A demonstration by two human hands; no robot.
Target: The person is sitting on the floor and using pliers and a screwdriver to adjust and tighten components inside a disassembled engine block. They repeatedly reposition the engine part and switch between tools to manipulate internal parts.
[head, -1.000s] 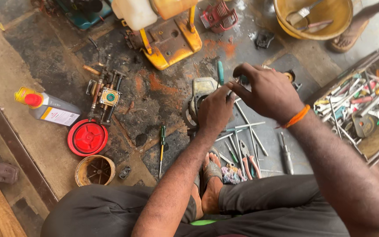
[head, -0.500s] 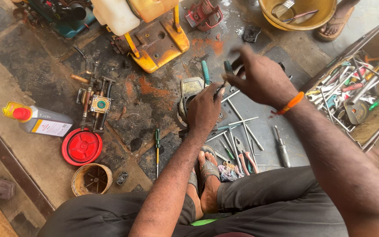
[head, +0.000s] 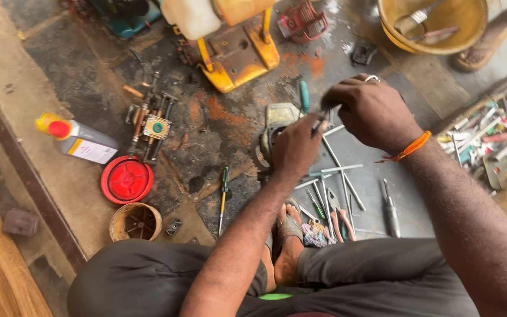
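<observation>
I sit on the floor with a grey metal engine part point(head: 277, 117) in front of my foot. My left hand point(head: 296, 147) is closed on the part's right side and holds it down. My right hand point(head: 371, 108), with an orange band at the wrist, grips a thin metal tool point(head: 323, 117) whose tip meets the part just above my left fingers. A teal-handled tool point(head: 304, 97) lies right behind the part.
Loose rods and wrenches point(head: 335, 170), pliers point(head: 338, 214) and a green-handled screwdriver point(head: 224, 194) lie nearby. To the left are a red round cover point(head: 127, 179), an oil bottle point(head: 80, 141) and a tan cup-shaped part point(head: 135, 222). Behind stands a yellow machine base point(head: 236, 56); a tool tray point(head: 494, 141) sits right.
Both hands stay at the engine part. My right hand has shifted slightly up and to the right with the tool, and the view has drifted a little.
</observation>
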